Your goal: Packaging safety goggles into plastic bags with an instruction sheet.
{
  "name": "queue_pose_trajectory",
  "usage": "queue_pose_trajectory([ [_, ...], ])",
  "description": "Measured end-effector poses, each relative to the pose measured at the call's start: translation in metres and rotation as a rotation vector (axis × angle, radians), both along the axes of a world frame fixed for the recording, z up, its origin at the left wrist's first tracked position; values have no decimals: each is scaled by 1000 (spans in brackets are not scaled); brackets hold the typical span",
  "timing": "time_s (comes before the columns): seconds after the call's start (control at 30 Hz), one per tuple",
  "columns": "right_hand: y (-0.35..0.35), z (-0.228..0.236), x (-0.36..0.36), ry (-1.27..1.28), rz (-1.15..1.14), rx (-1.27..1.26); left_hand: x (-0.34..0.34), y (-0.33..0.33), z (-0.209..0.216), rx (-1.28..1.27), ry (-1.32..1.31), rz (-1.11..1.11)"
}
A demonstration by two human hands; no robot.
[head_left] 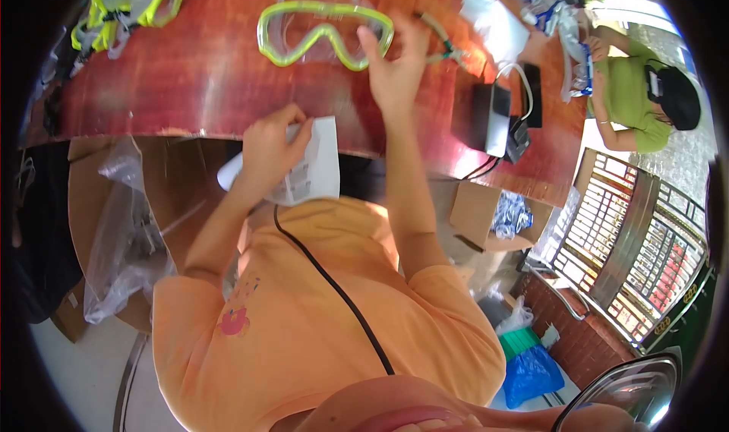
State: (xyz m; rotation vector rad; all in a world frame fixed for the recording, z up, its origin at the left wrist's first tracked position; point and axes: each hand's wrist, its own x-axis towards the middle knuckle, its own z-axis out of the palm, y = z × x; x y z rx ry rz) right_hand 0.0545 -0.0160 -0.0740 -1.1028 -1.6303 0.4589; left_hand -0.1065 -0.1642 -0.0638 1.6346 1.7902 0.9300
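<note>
A clear diving mask (pixel 275 53) with a yellow-green frame lies near the far middle of the reddish wooden table (pixel 205 90). At the mask's right end is my right hand (pixel 399 71), its thumb over the lens edge and its other fingers, slightly blurred, along the outer side of the frame. My left hand (pixel 269 151) is closed on a white printed paper sheet (pixel 323 159) at the table's near edge, close to my body. The sheet is bent, and part of it is hidden behind that hand. Just right of the mask lies a pair of pliers (pixel 448 51) with dark green handles.
More yellow-green masks (pixel 137 11) are heaped at the far left. A black-and-white box-shaped device (pixel 497 121) with cables stands at the right. Beyond it, a person in green (pixel 634 98) handles blue-and-white packages. Cardboard boxes (pixel 106 212) stand below the table's near edge.
</note>
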Motion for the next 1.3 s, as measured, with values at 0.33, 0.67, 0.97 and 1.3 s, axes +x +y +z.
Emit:
queue_pose_trajectory([
  [0.33,-10,67,1,-44,116,-45,-17,-7,65,-78,-156,-117],
  [0.67,54,162,5,371,312,-344,-43,-7,65,-97,-241,-104],
  [0.97,258,246,-2,564,467,-11,-45,-24,65,-46,-286,-113],
  [1.3,311,109,1,-28,283,-65,-70,29,95,138,-517,-95],
])
